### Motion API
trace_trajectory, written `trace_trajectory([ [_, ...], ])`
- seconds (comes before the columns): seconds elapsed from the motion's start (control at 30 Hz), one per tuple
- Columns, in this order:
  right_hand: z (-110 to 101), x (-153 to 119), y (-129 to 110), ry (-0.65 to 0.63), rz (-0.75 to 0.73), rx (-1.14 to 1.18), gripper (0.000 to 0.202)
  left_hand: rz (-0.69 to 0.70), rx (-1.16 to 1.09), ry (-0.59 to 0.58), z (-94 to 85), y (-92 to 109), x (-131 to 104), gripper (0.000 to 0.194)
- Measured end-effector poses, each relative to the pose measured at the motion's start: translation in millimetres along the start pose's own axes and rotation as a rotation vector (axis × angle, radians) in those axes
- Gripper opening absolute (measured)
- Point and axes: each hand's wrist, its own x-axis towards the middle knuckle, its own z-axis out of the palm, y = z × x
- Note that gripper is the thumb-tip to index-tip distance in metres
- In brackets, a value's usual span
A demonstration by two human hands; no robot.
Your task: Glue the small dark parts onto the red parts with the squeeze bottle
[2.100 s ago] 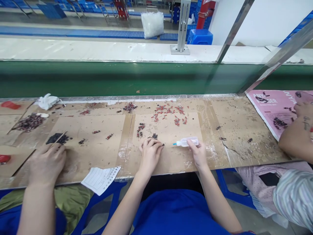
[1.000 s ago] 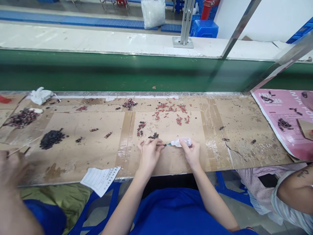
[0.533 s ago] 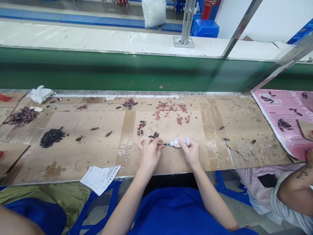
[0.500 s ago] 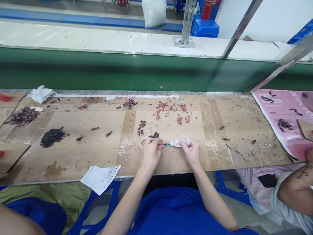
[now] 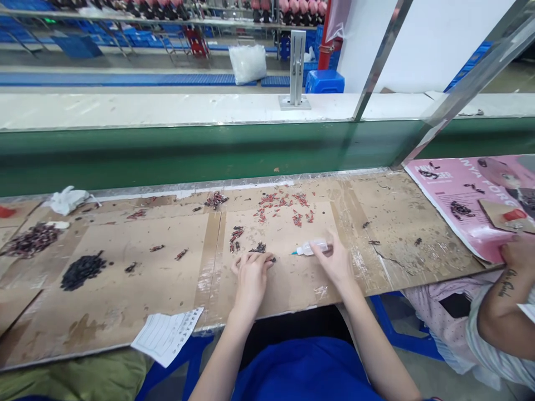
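My left hand [image 5: 252, 278] rests over the cardboard tabletop [image 5: 292, 287], its fingers pinched on a small dark part [image 5: 273, 259] that is mostly hidden by the fingertips. In my right hand [image 5: 337, 262] is a clear plastic squeeze bottle [image 5: 312, 247] with a teal needle tip. The bottle lies nearly level, and its tip points left, a short gap away from the dark part. Just beyond my left fingers sits a small heap of black parts [image 5: 259, 247]. Red-and-black pieces [image 5: 297, 218] are spread in clusters farther back.
A black pile [image 5: 83, 271] and a reddish-dark pile [image 5: 33, 239] lie at left. A paper slip [image 5: 168, 334] overhangs the front edge. Behind the table runs a green panel [image 5: 167, 161]. At right, a co-worker's arm [image 5: 507, 284] reaches beside a pink poster [image 5: 443, 206].
The squeeze bottle's tip has drawn back to the right, away from the dark part at my left fingers. The camera view has tilted up and shifted.
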Motion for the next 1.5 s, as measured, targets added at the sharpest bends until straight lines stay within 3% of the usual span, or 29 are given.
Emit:
trace_trajectory([
  [0.07,-8,17,2,0.077,-0.107,-0.22,0.043,0.004,0.002,0.027,-2.1,-1,-1,0.019],
  [0.13,-10,38,1,0.074,-0.21,-0.352,0.03,0.007,0.0,0.036,-4.3,-1,-2,0.019],
  [0.37,16,99,-14,-0.424,-0.407,-0.511,0.014,-0.005,-0.025,0.026,-6.4,-1,-8,0.019],
  [0.53,14,106,-18,-0.471,-0.377,-0.572,0.014,0.043,-0.233,0.057,-5.5,-5,-8,0.017],
  [0.63,7,95,-22,-0.355,-0.291,-0.334,0.01,0.051,-0.363,0.084,-6.3,0,-8,0.015],
  [0.73,3,67,-33,-0.233,-0.1,0.096,0.009,0.036,-0.435,0.121,-8.2,12,-7,0.016],
  [0.87,9,16,-56,-0.318,0.14,0.539,0.022,0.016,-0.476,0.142,-11.3,27,-8,0.014],
  [0.97,16,-8,-67,-0.323,0.224,0.635,0.027,0.037,-0.464,0.138,-13.4,31,-8,0.013],
  [1.1,22,-17,-69,-0.337,0.278,0.698,0.03,0.065,-0.452,0.148,-15.0,32,-10,0.014],
  [1.5,22,-32,-76,-0.195,0.202,0.733,0.011,0.003,-0.607,0.131,-22.0,41,-14,0.01],
])
